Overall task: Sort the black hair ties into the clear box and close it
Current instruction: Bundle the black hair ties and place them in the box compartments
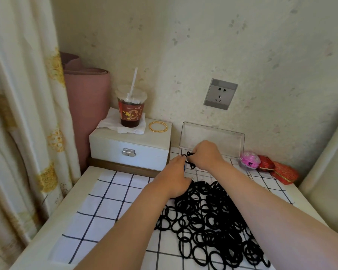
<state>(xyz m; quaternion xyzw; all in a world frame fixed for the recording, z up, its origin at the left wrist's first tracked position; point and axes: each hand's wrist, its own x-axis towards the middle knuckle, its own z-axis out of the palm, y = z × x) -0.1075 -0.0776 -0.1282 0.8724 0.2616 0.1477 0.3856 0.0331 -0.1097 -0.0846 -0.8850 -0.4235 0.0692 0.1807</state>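
Note:
A big pile of black hair ties (pixel 209 221) lies on a white cloth with a black grid (pixel 109 199). Behind the pile stands the clear box (pixel 213 173), its lid (pixel 211 139) tilted up and open against the wall. My right hand (pixel 205 155) hovers over the box's left end, fingers pinched on a few black hair ties (pixel 189 159). My left hand (pixel 174 176) is right beside it at the box's left edge, fingertips touching the same ties. Both hands hide most of the box's inside.
A white jewellery box (pixel 129 151) stands at the back left with a drink cup and straw (pixel 131 110) on a tissue and gold bangles (pixel 158 126). A pink ball (pixel 250 159) and red pouches (pixel 277 170) lie right of the clear box. Curtain on the left.

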